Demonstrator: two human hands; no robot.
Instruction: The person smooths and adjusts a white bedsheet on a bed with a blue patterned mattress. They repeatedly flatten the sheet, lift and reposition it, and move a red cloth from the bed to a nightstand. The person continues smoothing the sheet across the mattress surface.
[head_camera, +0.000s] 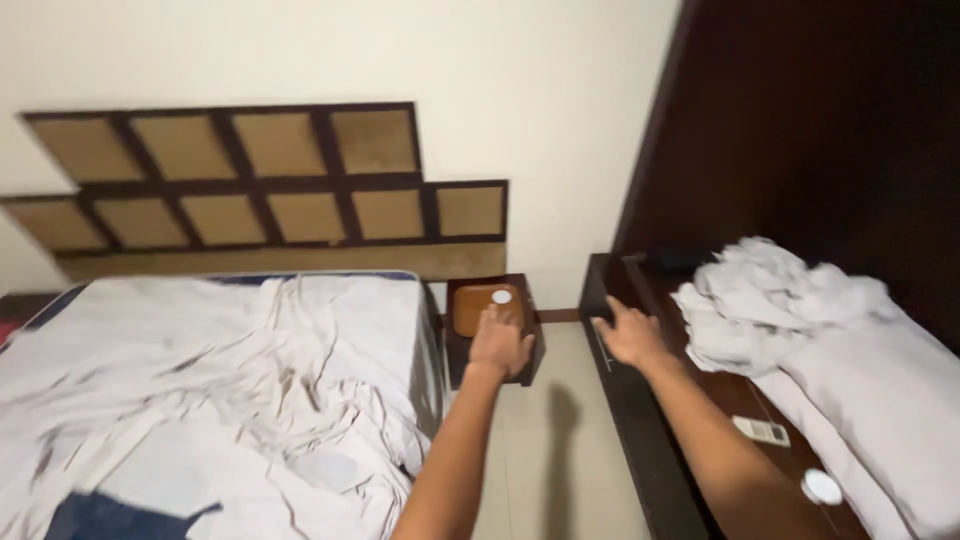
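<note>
Right now I have both arms stretched forward over the gap between the bed (200, 380) and the dark bench (640, 440) on the right. My left hand (500, 343) hovers at the front edge of the small wooden bedside table (490, 312), fingers loosely spread and holding nothing, just short of the small white round object (502, 296) that lies on the tabletop's orange-brown inset. My right hand (630, 335) rests open near the far corner of the bench, index finger extended, also empty. As I judge it, the white object is light and sits near the back, so a careless sweep of the left hand could knock it off toward the wall or down beside the mattress. On the bench, the heap of crumpled white linen (775, 300) and the pillows (880, 400) lie close to my right forearm; dragging that arm back could catch them and push the remote control (762, 431) or the white disc (822, 487) off the edge.
</note>
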